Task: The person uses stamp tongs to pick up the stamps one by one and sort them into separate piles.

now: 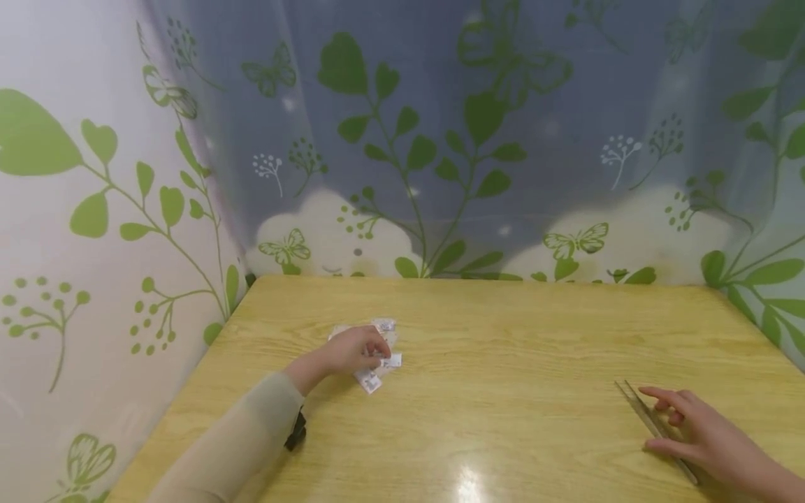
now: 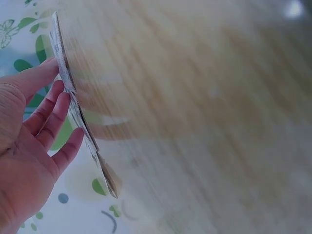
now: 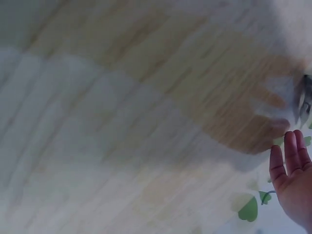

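Several small clear packets with white printed labels (image 1: 370, 381) lie in a loose cluster on the left part of the table. Over them is my left hand (image 1: 352, 349), its fingertips touching the cluster and hiding part of it. The left wrist view shows these packets (image 2: 66, 61) nearly edge-on, with the fingers of the left hand (image 2: 29, 156) fairly straight against them. Metal tweezers (image 1: 643, 413) lie at the right, tips pointing away. My right hand (image 1: 707, 433) is beside them, fingers loosely spread, thumb across the tweezers. In the right wrist view the hand (image 3: 295, 187) is partly cut off.
The yellow wood-grain table (image 1: 490, 363) runs back to a hanging sheet (image 1: 402, 175) printed with green leaves and butterflies. More of this sheet borders the left and right sides. A dark strapped object (image 1: 295, 429) is at the left wrist.
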`<action>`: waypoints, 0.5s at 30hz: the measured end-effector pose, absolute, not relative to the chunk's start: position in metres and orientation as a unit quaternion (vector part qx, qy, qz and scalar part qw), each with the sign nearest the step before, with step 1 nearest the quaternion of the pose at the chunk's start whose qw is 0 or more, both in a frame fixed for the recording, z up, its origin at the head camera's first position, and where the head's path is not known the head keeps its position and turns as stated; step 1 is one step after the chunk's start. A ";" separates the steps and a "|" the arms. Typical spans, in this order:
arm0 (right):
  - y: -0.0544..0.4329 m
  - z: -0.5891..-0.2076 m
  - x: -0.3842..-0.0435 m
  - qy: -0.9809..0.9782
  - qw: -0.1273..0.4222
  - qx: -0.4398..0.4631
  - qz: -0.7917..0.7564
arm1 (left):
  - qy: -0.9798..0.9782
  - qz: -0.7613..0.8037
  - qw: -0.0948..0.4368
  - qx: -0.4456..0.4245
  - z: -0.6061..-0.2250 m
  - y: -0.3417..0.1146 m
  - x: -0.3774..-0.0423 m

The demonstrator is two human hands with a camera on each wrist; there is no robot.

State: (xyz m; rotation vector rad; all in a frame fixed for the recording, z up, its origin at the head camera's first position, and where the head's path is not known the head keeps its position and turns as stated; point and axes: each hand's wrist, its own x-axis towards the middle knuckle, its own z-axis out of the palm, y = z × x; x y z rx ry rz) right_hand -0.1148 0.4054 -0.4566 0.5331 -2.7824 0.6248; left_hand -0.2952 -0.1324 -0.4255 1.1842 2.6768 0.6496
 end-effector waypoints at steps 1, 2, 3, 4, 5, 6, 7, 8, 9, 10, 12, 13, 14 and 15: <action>0.406 -0.457 -0.116 -0.950 0.128 0.187 0.214 | 0.890 0.216 0.070 0.396 -0.425 -0.132 -0.296; 0.406 -0.456 -0.118 -0.948 0.134 0.191 0.215 | 0.890 0.214 0.069 0.397 -0.424 -0.133 -0.297; 0.406 -0.456 -0.120 -0.947 0.139 0.193 0.215 | 0.890 0.215 0.070 0.397 -0.423 -0.132 -0.297; 0.407 -0.455 -0.121 -0.946 0.140 0.197 0.217 | 0.889 0.217 0.071 0.396 -0.422 -0.132 -0.297; 0.408 -0.454 -0.122 -0.944 0.143 0.199 0.220 | 0.889 0.219 0.072 0.395 -0.421 -0.132 -0.297; 0.408 -0.454 -0.123 -0.944 0.141 0.197 0.224 | 0.889 0.223 0.074 0.394 -0.420 -0.132 -0.297; 0.409 -0.454 -0.123 -0.942 0.140 0.196 0.232 | 0.888 0.227 0.076 0.392 -0.420 -0.131 -0.296; 0.410 -0.454 -0.123 -0.941 0.137 0.196 0.240 | 0.889 0.229 0.079 0.389 -0.420 -0.131 -0.296; 0.412 -0.453 -0.124 -0.940 0.134 0.194 0.247 | 0.889 0.234 0.083 0.386 -0.420 -0.131 -0.295; 0.413 -0.454 -0.123 -0.939 0.129 0.193 0.254 | 0.888 0.236 0.087 0.384 -0.420 -0.131 -0.295; 0.415 -0.454 -0.123 -0.938 0.115 0.186 0.267 | 0.887 0.238 0.091 0.384 -0.421 -0.131 -0.295; 0.416 -0.454 -0.123 -0.937 0.106 0.186 0.276 | 0.887 0.236 0.091 0.386 -0.422 -0.131 -0.295; 0.417 -0.454 -0.124 -0.937 0.095 0.184 0.283 | 0.888 0.235 0.090 0.385 -0.422 -0.131 -0.295; 0.417 -0.454 -0.124 -0.936 0.088 0.184 0.288 | 0.888 0.233 0.089 0.386 -0.422 -0.132 -0.295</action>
